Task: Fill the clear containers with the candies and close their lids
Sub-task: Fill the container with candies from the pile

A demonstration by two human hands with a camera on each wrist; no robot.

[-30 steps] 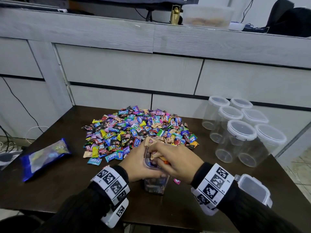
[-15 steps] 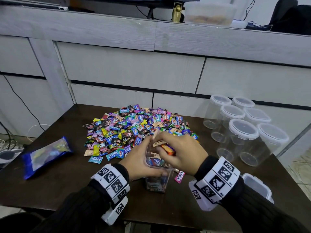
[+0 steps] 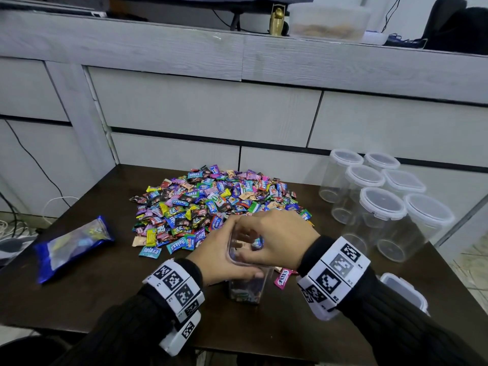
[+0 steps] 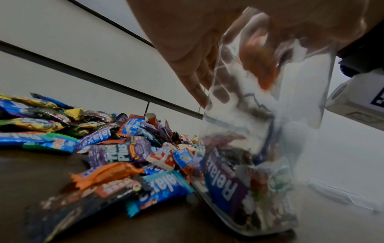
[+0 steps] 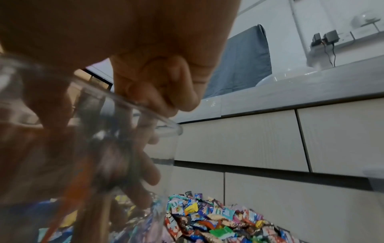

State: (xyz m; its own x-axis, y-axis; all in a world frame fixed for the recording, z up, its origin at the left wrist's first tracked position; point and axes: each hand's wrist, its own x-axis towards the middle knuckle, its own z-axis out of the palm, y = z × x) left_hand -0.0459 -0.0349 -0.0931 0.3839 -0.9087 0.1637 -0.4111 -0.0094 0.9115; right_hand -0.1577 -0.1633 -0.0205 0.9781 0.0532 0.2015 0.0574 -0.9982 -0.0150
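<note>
Clear plastic lidless container point(image 3: 247, 282) stands upright at your near table edge, candies filling its bottom | six empty lidded clear jars point(image 3: 380, 204) wait far right | your left hand point(image 3: 224, 256) wraps its rim; your right hand point(image 3: 277, 237) sits over the mouth, fingers point(image 5: 145, 167) dipped inside, grip unclear | colourful wrapped candy pile point(image 3: 211, 204) just behind.

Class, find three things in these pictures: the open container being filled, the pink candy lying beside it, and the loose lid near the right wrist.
open container point(image 3: 247, 291), head view, on its lower clear wall.
pink candy point(image 3: 282, 278), head view, on its wrapper's middle.
loose lid point(image 3: 404, 291), head view, on its top face.
</note>
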